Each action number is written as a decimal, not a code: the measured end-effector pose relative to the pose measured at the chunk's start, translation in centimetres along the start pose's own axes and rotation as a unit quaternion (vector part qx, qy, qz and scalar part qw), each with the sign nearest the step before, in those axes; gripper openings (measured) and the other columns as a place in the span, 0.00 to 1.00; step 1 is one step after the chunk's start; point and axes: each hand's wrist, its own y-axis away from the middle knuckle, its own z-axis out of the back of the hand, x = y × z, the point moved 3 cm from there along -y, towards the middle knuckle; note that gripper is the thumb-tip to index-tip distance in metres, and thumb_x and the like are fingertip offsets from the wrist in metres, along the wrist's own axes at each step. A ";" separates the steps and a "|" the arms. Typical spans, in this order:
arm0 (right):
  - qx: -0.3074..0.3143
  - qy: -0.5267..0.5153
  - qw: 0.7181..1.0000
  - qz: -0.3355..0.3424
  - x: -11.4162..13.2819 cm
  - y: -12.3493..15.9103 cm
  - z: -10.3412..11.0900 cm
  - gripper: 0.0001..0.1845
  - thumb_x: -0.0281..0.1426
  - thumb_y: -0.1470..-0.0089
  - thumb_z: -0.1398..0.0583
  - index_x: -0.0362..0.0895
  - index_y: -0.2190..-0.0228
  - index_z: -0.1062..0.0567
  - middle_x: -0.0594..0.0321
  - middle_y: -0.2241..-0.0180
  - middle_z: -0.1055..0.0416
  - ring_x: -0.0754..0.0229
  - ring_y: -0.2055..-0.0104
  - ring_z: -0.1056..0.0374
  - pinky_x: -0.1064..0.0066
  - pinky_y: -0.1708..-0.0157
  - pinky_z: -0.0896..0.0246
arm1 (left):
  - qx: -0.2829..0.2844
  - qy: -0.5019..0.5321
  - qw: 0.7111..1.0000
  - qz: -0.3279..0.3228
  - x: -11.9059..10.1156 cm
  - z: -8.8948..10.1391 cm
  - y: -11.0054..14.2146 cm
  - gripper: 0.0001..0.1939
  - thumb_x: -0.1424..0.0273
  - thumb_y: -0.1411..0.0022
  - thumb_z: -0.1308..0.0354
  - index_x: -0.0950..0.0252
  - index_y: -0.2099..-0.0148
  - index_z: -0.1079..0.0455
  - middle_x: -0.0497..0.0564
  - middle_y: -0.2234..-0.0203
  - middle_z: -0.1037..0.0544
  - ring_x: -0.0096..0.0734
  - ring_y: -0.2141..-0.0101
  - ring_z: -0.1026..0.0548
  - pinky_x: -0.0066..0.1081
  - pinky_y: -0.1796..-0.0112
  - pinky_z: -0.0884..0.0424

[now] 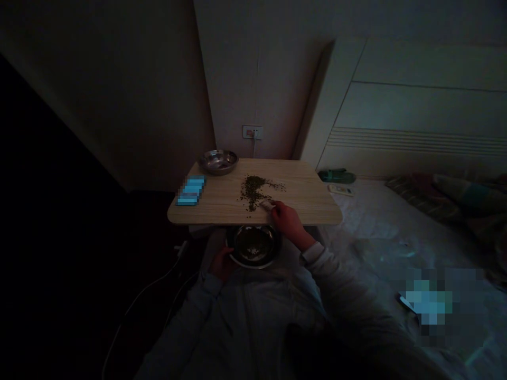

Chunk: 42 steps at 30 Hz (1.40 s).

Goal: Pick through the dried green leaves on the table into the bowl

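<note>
A pile of small dark grains [253, 191] lies spread on a light wooden table [309, 203]. My right hand [285, 220] rests on the table at the near edge of the pile, its fingertips pinched together on something pale that I cannot make out. Just below the table's front edge, my left hand [222, 262] grips the rim of a round metal bowl [253, 246] that holds some of the same grains.
A second, empty metal bowl [218, 161] sits at the table's far left corner, a blurred blue object [191, 190] near its left edge. A wall socket [252, 131] is behind. A bed [396, 248] with blankets lies to the right; white cables [158, 285] trail left.
</note>
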 end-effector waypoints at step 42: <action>0.040 -0.002 0.997 0.065 1.9 -0.1 -1.2 0.20 0.27 0.43 0.52 0.39 0.52 0.30 0.50 0.58 0.26 0.54 0.57 0.29 0.67 0.57 0.38 | -0.016 0.018 0.999 -0.044 -0.5 0.3 -0.3 0.14 0.80 0.56 0.43 0.62 0.65 0.27 0.46 0.72 0.20 0.41 0.57 0.24 0.40 0.55 0.28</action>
